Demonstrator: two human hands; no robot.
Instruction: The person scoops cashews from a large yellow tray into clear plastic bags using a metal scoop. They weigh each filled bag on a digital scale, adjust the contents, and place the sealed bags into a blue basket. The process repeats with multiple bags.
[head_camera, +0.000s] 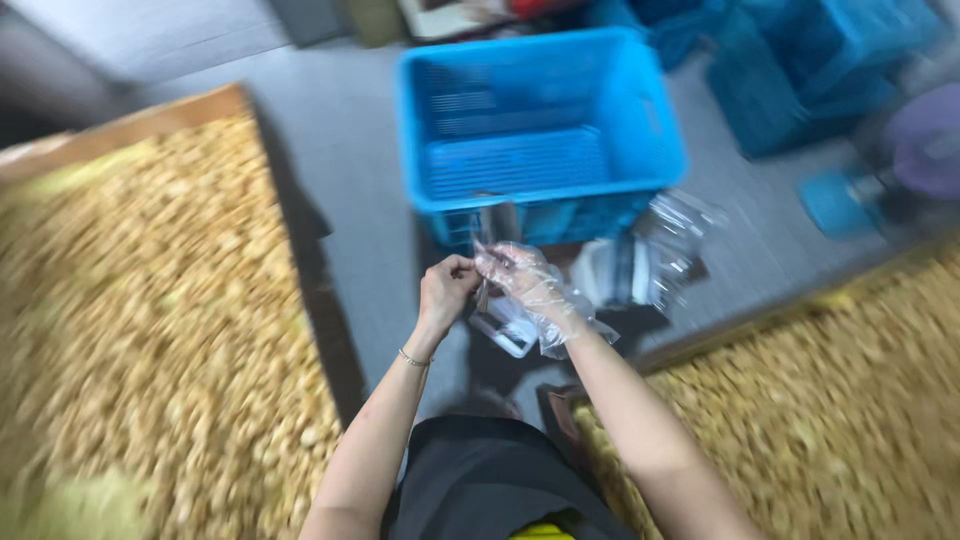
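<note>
The picture is blurred by motion. At the centre, the left hand (447, 287) is bare, with a thin bracelet (414, 358) on the wrist; its fingers are curled and pinching the edge of the clear plastic glove (535, 290) that covers the right hand (520, 280). The right hand's fingers are bent and close together inside the glove, the loose cuff hanging at about 5 o'clock from it. Both hands meet just in front of a blue plastic crate (540, 130), which stands on the grey floor (345, 150) at 12 o'clock from them. At 3 o'clock from the hands lies a heap of clear plastic bags (655, 255), and just under the hands, at 6 o'clock, a small white and dark packet (505, 330), too blurred to tell more. At 9 o'clock a wood-edged tray (140, 330) is spread with pale yellow nuts; a second such bed (830, 400) lies at 4 o'clock. More blue crates (800, 70) stand at 1 o'clock
</note>
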